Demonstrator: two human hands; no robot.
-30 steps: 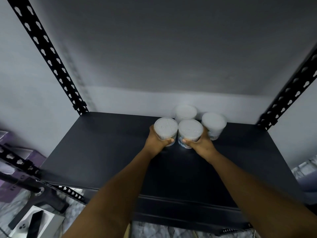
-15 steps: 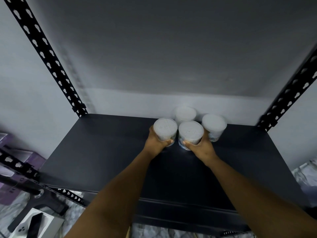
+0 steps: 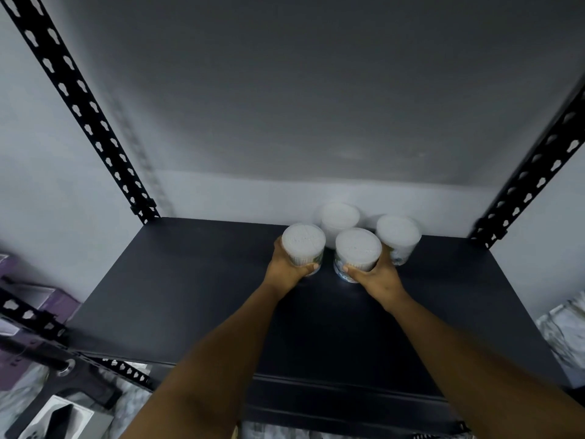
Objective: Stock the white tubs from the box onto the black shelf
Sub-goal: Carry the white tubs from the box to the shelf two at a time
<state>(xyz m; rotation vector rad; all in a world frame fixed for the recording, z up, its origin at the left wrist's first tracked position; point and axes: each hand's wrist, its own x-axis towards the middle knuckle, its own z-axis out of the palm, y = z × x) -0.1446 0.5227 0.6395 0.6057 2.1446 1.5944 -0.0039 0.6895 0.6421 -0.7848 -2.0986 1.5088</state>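
While my left hand [image 3: 286, 270] is gripping one white tub [image 3: 303, 248] and my right hand [image 3: 376, 274] another [image 3: 357, 253], I am setting both on the black shelf [image 3: 196, 280] beside two stocked tubs [image 3: 340, 217]. Next, I judge, I am loosening both grips and going back to the box, out of view.

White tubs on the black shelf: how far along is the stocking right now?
Done: two white tubs stand at the back of the black shelf, a rear tub and a right tub. In hand: the left hand holds a third tub, the right hand a fourth tub, both low at the shelf. Left: letting go. The box isn't in view.
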